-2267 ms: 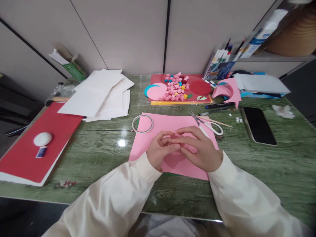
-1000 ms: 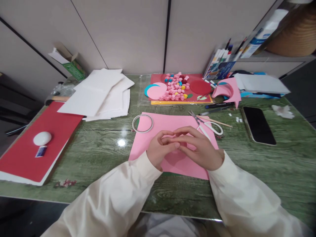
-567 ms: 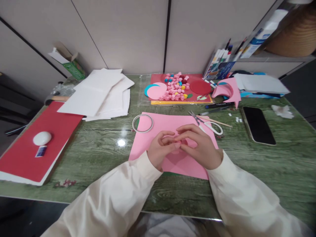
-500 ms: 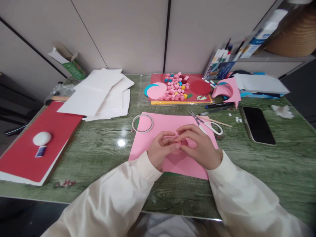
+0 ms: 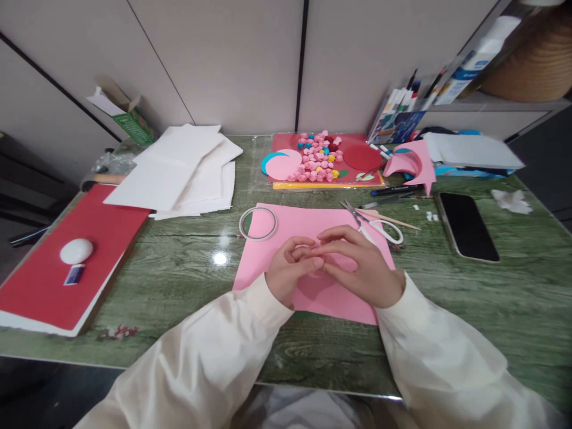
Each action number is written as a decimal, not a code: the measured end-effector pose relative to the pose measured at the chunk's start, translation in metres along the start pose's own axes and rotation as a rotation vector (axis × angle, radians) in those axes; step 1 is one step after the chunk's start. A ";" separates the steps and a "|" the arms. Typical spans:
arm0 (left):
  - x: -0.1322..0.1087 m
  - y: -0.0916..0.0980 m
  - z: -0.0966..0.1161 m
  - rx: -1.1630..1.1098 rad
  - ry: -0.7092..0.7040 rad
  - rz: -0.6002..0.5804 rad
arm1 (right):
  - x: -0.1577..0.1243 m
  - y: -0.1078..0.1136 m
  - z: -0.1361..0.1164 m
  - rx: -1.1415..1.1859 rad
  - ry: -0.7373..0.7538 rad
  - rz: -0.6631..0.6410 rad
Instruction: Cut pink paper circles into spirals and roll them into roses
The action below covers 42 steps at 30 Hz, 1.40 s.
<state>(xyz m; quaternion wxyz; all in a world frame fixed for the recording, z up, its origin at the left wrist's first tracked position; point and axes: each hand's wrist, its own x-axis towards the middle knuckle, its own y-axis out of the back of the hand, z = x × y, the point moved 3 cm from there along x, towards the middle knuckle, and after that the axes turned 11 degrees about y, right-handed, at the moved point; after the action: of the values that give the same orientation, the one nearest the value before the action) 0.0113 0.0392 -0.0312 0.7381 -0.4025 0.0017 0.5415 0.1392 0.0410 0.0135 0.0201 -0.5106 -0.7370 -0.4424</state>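
Note:
My left hand [image 5: 295,269] and my right hand [image 5: 360,265] meet above a pink sheet of paper [image 5: 295,220], fingers curled with their tips together. A small pink piece of paper is pinched between them, mostly hidden by the fingers. Just beyond my right hand lie white-handled scissors [image 5: 386,232], open, with a thin wooden stick [image 5: 402,223] across them. A roll of tape [image 5: 258,224] rests flat over the sheet's far left corner. Farther back, small pink crumpled paper balls [image 5: 315,164], with some blue and yellow ones, are heaped on a red plastic-covered pack [image 5: 286,142].
To the left are a red sheet [image 5: 40,268] with a white round lid [image 5: 76,252] on it, and white papers [image 5: 174,167]. At right lie a phone [image 5: 468,227], a crumpled tissue [image 5: 512,201] and a cut pink paper [image 5: 422,164]. A marker box [image 5: 395,122] stands behind.
My fingers have shifted slightly against each other, with the right fingertips moving a little left and over the left ones. The pink piece between them is now more hidden.

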 end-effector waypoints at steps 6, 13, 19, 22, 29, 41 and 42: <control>0.000 -0.002 0.002 -0.018 -0.004 -0.031 | -0.001 -0.003 0.001 0.058 0.059 -0.060; -0.002 -0.002 0.000 0.016 -0.014 -0.008 | -0.002 0.000 0.002 -0.017 0.011 0.027; -0.003 -0.004 -0.001 0.024 -0.020 -0.019 | -0.002 0.000 0.002 -0.028 -0.017 0.080; -0.002 -0.003 -0.001 0.030 -0.023 -0.008 | -0.002 -0.001 0.002 -0.022 -0.022 0.076; -0.003 0.000 -0.001 0.045 -0.026 -0.013 | -0.004 0.005 0.000 -0.140 0.147 0.045; 0.002 -0.001 0.011 0.136 0.109 -0.176 | -0.004 0.009 -0.001 -0.142 0.291 -0.045; 0.002 -0.001 0.013 0.162 0.128 -0.204 | -0.004 0.008 -0.001 -0.112 0.282 -0.056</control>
<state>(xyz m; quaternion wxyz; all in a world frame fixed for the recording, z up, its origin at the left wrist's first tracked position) 0.0072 0.0482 -0.0227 0.8178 -0.3734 0.0515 0.4350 0.1472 0.0383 0.0173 0.0826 -0.4230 -0.7147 -0.5508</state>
